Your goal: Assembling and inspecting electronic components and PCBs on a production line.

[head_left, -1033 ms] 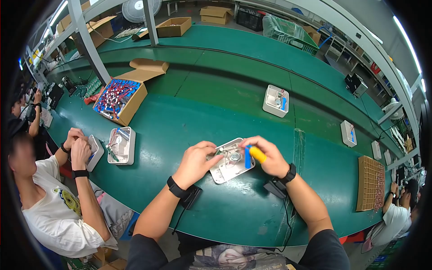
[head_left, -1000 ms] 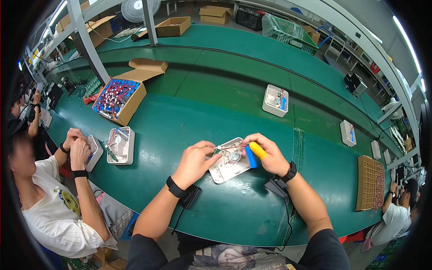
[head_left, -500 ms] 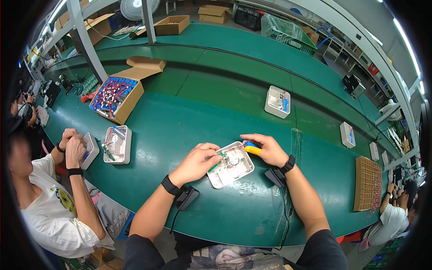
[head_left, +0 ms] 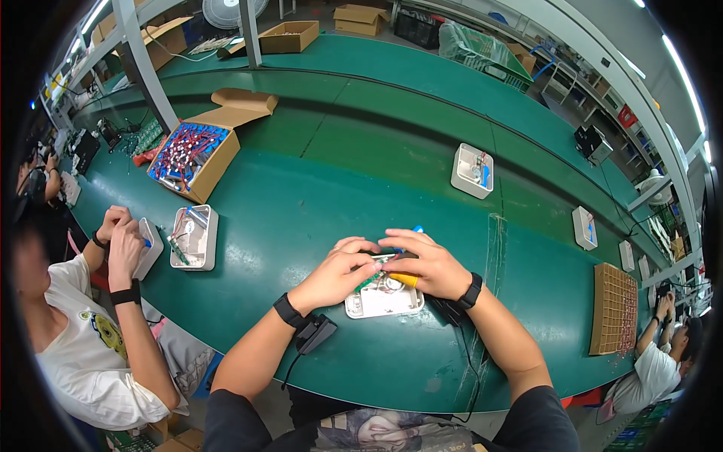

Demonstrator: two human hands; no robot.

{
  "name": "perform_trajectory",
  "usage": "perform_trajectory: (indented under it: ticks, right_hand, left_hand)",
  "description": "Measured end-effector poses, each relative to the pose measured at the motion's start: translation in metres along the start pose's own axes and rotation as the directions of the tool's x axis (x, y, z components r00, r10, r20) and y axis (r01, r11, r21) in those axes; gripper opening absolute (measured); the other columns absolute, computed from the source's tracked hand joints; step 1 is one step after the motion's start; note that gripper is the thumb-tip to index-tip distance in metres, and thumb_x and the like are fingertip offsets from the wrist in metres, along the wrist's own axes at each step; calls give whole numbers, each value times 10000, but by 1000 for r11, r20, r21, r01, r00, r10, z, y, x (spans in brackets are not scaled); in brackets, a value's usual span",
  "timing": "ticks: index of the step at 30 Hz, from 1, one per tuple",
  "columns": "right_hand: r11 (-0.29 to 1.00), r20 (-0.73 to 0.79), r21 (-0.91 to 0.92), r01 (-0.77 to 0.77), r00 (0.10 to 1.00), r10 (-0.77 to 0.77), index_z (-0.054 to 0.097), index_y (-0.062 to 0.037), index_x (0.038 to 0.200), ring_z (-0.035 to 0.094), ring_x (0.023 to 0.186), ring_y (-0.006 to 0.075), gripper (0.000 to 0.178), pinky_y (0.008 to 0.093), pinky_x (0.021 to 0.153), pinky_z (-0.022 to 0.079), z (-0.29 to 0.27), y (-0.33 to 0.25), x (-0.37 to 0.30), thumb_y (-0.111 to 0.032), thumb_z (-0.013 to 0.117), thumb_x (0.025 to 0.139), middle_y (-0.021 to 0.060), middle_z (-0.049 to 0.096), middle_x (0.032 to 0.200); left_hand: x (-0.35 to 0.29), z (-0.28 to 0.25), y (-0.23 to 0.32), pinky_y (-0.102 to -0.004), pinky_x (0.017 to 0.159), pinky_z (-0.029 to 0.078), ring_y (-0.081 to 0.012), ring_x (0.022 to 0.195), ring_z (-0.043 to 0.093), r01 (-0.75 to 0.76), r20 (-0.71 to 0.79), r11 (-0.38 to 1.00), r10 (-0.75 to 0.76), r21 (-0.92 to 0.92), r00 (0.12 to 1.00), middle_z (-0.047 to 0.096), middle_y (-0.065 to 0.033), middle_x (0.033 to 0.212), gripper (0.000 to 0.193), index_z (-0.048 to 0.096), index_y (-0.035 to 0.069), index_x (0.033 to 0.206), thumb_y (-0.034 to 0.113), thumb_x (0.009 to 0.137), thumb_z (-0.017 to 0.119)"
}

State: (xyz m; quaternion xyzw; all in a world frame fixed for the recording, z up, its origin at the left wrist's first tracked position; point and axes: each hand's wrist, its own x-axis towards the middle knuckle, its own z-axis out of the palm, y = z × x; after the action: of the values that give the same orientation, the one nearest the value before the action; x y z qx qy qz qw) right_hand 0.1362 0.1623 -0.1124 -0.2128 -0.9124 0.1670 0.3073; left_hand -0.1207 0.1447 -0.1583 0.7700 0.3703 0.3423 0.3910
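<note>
A white open plastic case (head_left: pixel 385 305) lies on the green bench in front of me, with wires and a round part inside. My left hand (head_left: pixel 336 277) pinches the edge of a green circuit board (head_left: pixel 367 283) at the left of the case. My right hand (head_left: pixel 431 265) reaches over the case's far side, its fingers closed around a yellow-and-blue handled tool (head_left: pixel 404 279). The tool's working end is hidden under my fingers, so its kind cannot be made out. The fingertips of both hands almost meet above the board, near thin wires.
A cardboard box of blue batteries with red wires (head_left: pixel 192 154) stands left. Beside it are a white case (head_left: pixel 194 239) and a co-worker's hands (head_left: pixel 123 242) at another case. More white cases (head_left: pixel 473 172) sit on the conveyor. A brown divided tray (head_left: pixel 614 309) lies right.
My right hand has moved left with the tool, over the case and close to my left hand. The case has turned a little. Cases on the conveyor have shifted slightly right.
</note>
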Motion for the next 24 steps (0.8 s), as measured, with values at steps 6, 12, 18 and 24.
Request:
perform_trajectory:
  ticks: [6, 12, 18, 24]
  right_hand:
    - [997, -20, -67, -36, 999, 35, 755, -86, 1081, 744, 1026, 272, 223, 385, 857, 626, 4, -1, -8, -56, 794, 864, 73, 726, 1253]
    - [966, -200, -206, -157, 973, 115, 757, -78, 1053, 759, 913, 258, 203, 350, 748, 638, 8, 5, -10, -42, 797, 857, 69, 749, 1182]
    - [923, -412, -167, -348, 875, 255, 768, -52, 1012, 761, 950, 259, 182, 334, 745, 642, 12, 2, -9, -5, 803, 840, 87, 757, 1173]
    - [939, -313, -30, -343, 896, 317, 772, -44, 1009, 733, 1022, 270, 201, 371, 834, 610, 1, 12, -9, -1, 816, 817, 93, 746, 1201]
  left_hand:
    - [1, -8, 17, -426, 1065, 477, -336, 1245, 610, 29, -97, 996, -20, 85, 995, 663, -172, 1294, 344, 682, 17, 1148, 332, 1009, 701]
    - [5, -44, 72, -471, 890, 564, -359, 1022, 711, 506, -66, 749, -532, 428, 844, 704, -168, 1128, 557, 606, 34, 1209, 459, 892, 778]
    - [-4, -17, 39, -529, 798, 566, -410, 925, 703, 325, -144, 791, -294, 518, 945, 706, -175, 1040, 530, 620, 28, 1164, 428, 840, 746]
    - [-2, -12, 35, -499, 828, 575, -398, 987, 703, 314, -140, 789, -283, 528, 949, 711, -164, 1074, 514, 674, 40, 1204, 396, 837, 736]
